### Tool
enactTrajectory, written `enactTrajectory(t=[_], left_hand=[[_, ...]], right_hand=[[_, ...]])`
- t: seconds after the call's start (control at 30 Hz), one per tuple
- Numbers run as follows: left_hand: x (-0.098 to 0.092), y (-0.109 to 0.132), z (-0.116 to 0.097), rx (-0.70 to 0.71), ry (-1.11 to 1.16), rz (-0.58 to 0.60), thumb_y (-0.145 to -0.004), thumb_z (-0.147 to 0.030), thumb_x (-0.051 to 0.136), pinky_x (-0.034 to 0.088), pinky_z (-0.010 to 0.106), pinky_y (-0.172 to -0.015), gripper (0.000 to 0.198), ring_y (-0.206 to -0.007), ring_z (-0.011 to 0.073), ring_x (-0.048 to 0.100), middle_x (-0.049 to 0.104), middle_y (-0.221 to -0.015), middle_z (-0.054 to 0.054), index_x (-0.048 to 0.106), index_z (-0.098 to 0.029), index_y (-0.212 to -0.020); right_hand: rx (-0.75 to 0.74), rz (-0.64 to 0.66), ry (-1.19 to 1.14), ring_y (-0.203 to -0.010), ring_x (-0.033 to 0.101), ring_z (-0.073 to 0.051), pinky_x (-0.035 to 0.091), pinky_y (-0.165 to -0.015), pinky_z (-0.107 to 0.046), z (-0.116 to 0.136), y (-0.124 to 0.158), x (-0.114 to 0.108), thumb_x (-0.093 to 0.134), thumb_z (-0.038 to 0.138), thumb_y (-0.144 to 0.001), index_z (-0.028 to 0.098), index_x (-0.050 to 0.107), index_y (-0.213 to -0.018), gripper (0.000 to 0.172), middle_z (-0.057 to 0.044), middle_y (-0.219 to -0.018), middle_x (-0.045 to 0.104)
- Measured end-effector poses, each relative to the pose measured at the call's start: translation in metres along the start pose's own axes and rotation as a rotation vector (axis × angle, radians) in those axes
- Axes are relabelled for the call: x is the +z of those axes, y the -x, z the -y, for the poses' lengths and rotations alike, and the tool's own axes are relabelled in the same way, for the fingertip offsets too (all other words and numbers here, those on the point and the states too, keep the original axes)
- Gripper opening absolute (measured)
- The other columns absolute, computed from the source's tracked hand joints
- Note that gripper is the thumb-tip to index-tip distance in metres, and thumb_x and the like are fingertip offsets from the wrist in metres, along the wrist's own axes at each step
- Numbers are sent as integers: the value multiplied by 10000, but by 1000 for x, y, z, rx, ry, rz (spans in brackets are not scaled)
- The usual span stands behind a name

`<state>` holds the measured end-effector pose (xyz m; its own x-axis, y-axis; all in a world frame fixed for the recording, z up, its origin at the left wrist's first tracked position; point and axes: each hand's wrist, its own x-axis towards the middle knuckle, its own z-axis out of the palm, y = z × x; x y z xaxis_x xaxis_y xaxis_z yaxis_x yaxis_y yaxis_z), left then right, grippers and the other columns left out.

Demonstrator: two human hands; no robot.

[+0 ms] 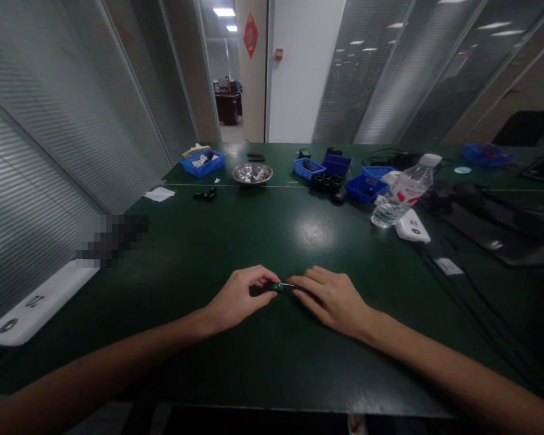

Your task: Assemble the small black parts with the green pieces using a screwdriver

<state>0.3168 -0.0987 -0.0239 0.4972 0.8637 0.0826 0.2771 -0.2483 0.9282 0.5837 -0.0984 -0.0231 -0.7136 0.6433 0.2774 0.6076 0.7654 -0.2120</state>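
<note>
Near the front middle of the green table, my left hand (pixel 245 293) pinches a small black-and-green part (pixel 277 287) between thumb and fingers. My right hand (pixel 330 296) rests low over the tabletop, its fingers closed on a thin tool with a bright metal shaft (pixel 288 284). That shaft points left and reaches the green part; whether it touches is too small to tell. The tool's handle is mostly hidden under my right fingers.
At the back are a blue tray (pixel 204 164), a metal bowl (pixel 252 174) with small pieces, and a dark blue bin (pixel 366 188). A water bottle (pixel 401 196) stands to the right, beside cables. Dark-green parts (pixel 206 194) lie left. A white device (pixel 40 302) sits at the left edge.
</note>
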Motion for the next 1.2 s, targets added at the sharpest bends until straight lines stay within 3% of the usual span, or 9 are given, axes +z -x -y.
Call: enactTrajectory(t=[0.17, 0.3, 0.43, 0.57, 0.7, 0.83, 1.07, 1.2], left_hand=[[-23, -4, 0, 13, -200, 36, -918, -268, 692, 481, 318, -787, 214, -909, 193, 633, 709, -1037, 40, 735, -221, -1122], [-33, -7, 5, 22, -267, 48, -935, -304, 687, 458, 356, -877, 199, -998, 216, 620, 700, -1079, 31, 733, -253, -1122], [-31, -6, 10, 65, -334, 4, -951, -307, 662, 423, 392, -949, 166, -1065, 240, 588, 681, -1124, 45, 731, -244, -1089], [-31, -4, 12, 18, -426, -27, -967, -317, 628, 404, 397, -922, 202, -1031, 243, 572, 675, -1125, 31, 706, -253, -1143], [-34, -1, 12, 45, -508, -19, -965, -331, 620, 394, 393, -911, 238, -1067, 258, 544, 656, -1188, 45, 696, -248, -1174], [-36, 0, 9, 60, -550, -7, -963, -358, 618, 394, 384, -888, 266, -1049, 260, 539, 658, -1189, 57, 692, -241, -1191], [-34, 0, 10, 71, -566, 12, -962, -327, 622, 403, 394, -898, 275, -1063, 262, 552, 653, -1211, 60, 685, -240, -1215], [-32, 2, 3, 128, -595, -38, -934, -302, 657, 406, 445, -978, 429, -1164, 296, 536, 623, -1317, 87, 614, -241, -1356]], right_hand=[[0, 14, 7, -842, 621, -189, 465, -694, -301, 1, -7, 4, 414, 357, -1078, 236, 636, -1304, 339, -61, -945, 686], [4, 35, -1, -840, 621, -180, 458, -675, -289, -2, -13, 6, 410, 355, -1083, 245, 635, -1302, 333, -57, -949, 676], [5, 34, -10, -828, 626, -180, 467, -667, -296, -2, -13, 7, 416, 356, -1081, 235, 643, -1288, 330, -52, -930, 669], [111, -8, -32, -854, 632, -185, 503, -702, -312, -2, -8, 7, 425, 363, -1079, 222, 658, -1250, 322, -64, -984, 686], [195, -91, 105, -922, 597, -244, 502, -690, -347, -8, -5, 5, 472, 355, -1060, 259, 687, -1268, 314, -94, -1016, 694], [196, -108, 211, -975, 570, -279, 473, -867, -474, -19, -5, 3, 510, 325, -1047, 293, 679, -1312, 316, -98, -1059, 674], [225, -93, 110, -1029, 577, -278, 464, -867, -457, -31, -6, 9, 451, 297, -1054, 299, 574, -1440, 406, -115, -1141, 630], [221, -102, 91, -1052, 578, -279, 462, -881, -455, -31, -5, 11, 453, 311, -1054, 289, 576, -1422, 389, -118, -1174, 626]])
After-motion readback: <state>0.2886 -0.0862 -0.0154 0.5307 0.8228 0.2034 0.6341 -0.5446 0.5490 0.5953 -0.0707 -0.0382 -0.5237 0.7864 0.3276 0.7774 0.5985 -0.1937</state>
